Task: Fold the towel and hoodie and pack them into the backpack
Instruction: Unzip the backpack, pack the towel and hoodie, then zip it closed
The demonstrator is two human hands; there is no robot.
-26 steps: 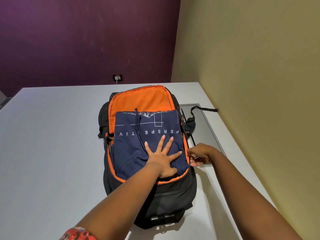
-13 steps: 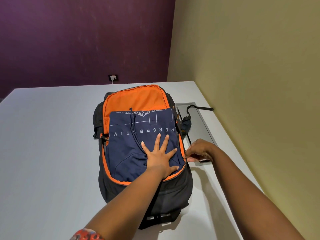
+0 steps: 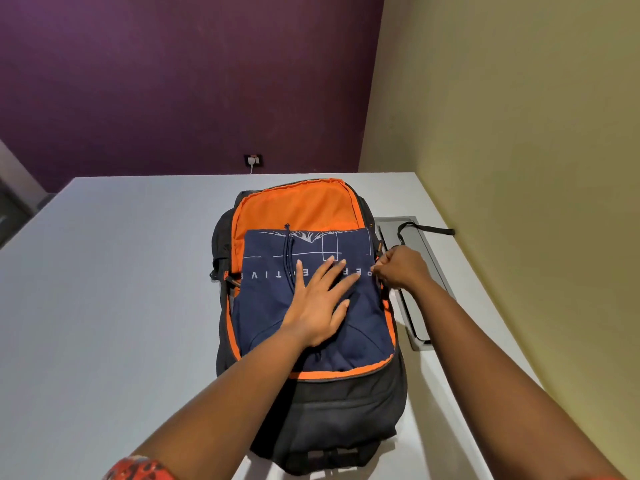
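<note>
A black backpack (image 3: 332, 410) with orange lining lies flat and unzipped on the white table. Folded inside its main compartment is the navy hoodie (image 3: 263, 306), white lettering and drawcords facing up. My left hand (image 3: 320, 303) presses flat on the hoodie, fingers spread. At the backpack's right rim, my right hand (image 3: 401, 266) is pinched shut on the edge by the zipper; what it holds exactly is hidden by the fingers. No towel shows; the hoodie covers what lies beneath.
The white table (image 3: 104, 323) stretches left and toward me. A grey recessed cable tray (image 3: 420, 306) sits right of the backpack, with a black strap (image 3: 426, 230) lying across it. A wall socket (image 3: 254, 160) is on the purple wall; the yellow wall runs close on the right.
Both hands have slid up the backpack away from me: the left hand from the hoodie's lower part to its lettering, the right hand along the right rim.
</note>
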